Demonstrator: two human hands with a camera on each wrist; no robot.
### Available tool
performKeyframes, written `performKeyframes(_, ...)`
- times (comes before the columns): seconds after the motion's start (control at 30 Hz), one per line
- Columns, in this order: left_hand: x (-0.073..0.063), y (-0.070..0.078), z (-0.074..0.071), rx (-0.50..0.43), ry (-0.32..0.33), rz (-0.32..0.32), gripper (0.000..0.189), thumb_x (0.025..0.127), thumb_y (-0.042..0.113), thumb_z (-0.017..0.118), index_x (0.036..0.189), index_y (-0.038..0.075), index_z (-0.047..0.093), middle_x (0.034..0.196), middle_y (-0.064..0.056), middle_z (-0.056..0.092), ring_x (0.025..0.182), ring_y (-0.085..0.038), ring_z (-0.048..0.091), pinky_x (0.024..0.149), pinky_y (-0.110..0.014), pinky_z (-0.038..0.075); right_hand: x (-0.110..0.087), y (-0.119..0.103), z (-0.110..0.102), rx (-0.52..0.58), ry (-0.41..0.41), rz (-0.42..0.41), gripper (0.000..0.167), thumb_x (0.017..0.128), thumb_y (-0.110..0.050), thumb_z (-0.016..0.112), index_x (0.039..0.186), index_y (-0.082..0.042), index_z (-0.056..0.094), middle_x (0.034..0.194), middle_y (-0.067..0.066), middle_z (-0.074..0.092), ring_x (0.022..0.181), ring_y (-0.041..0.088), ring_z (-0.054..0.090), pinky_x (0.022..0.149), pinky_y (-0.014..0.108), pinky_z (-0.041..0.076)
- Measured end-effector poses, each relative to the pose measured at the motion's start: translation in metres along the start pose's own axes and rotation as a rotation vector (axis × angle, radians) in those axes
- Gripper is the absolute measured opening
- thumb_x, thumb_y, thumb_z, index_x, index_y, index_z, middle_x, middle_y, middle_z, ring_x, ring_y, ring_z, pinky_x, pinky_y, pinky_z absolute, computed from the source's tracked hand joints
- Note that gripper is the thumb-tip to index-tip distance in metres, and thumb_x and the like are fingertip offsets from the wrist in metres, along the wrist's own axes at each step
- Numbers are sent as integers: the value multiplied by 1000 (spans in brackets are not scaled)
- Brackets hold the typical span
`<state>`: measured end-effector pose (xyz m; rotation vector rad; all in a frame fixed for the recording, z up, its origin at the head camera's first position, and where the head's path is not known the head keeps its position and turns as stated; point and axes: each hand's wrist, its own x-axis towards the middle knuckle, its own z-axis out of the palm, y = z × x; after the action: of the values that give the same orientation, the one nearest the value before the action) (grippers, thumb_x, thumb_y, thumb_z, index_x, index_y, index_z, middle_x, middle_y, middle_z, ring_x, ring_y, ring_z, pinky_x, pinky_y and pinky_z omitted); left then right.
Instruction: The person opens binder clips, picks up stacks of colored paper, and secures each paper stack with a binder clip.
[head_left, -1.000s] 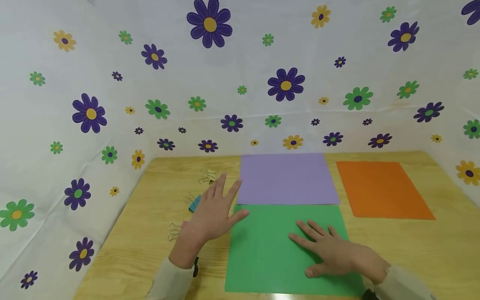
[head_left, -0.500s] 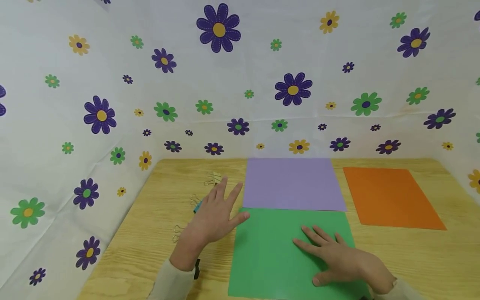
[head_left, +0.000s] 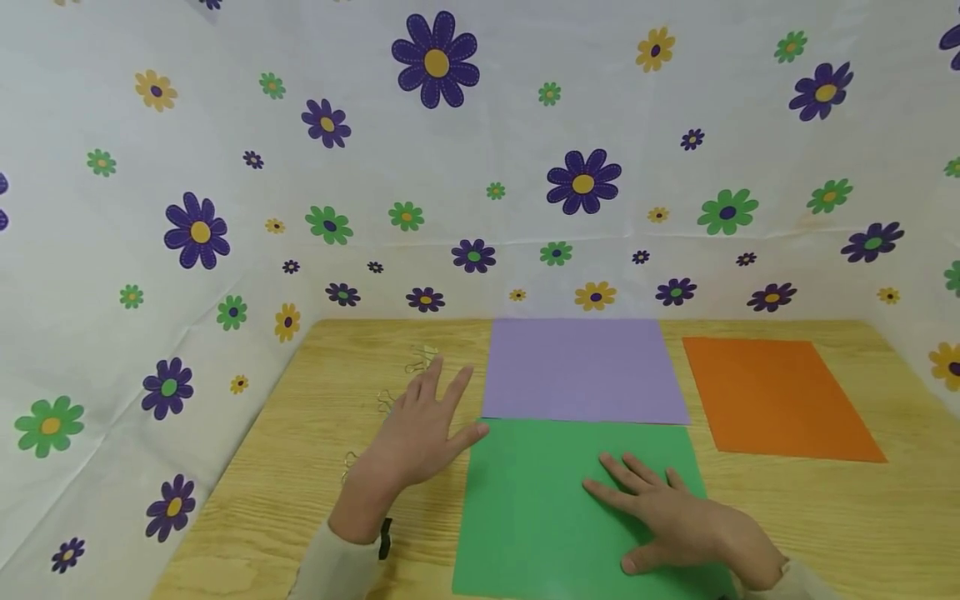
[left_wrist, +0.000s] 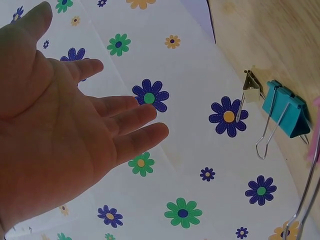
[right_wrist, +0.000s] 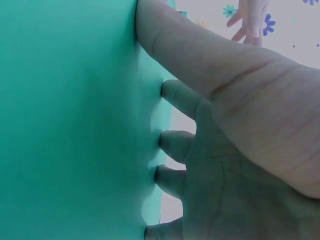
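My right hand (head_left: 671,521) rests spread on a green sheet of paper (head_left: 525,517), its fingertips touching the surface in the right wrist view. Above the table, left of the green sheet, my left hand (head_left: 416,437) is held with fingers extended and nothing in them. Three binder clips lie beneath and beside it, partly covered by it in the head view. In the left wrist view they appear as a pale yellow clip (left_wrist: 251,87), a teal clip (left_wrist: 287,110) and a pink clip (left_wrist: 316,132) cut off at the frame's edge.
A purple sheet (head_left: 585,371) lies directly behind the green one, their edges meeting. To the right is an orange sheet (head_left: 780,400). The wooden table (head_left: 300,433) is bounded at the back and sides by a white flowered cloth (head_left: 360,192).
The head view has shifted slightly. My left hand has drifted a little left, covering more of the clips. My right hand stays on the green sheet.
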<state>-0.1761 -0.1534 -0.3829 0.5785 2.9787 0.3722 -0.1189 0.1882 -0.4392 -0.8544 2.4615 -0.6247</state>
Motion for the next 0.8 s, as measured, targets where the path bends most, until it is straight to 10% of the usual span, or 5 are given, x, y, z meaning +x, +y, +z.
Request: performKeyframes(0.8,-5,-20,-10,18,73,-47,80,100,54,49,160,14,16,162,-27,1,147,-51,10,113,-67,21,2,1,2,20,-6,-1,90,83,-47,75,157,-23,30,165,18,10,148,49,6,103,81,9)
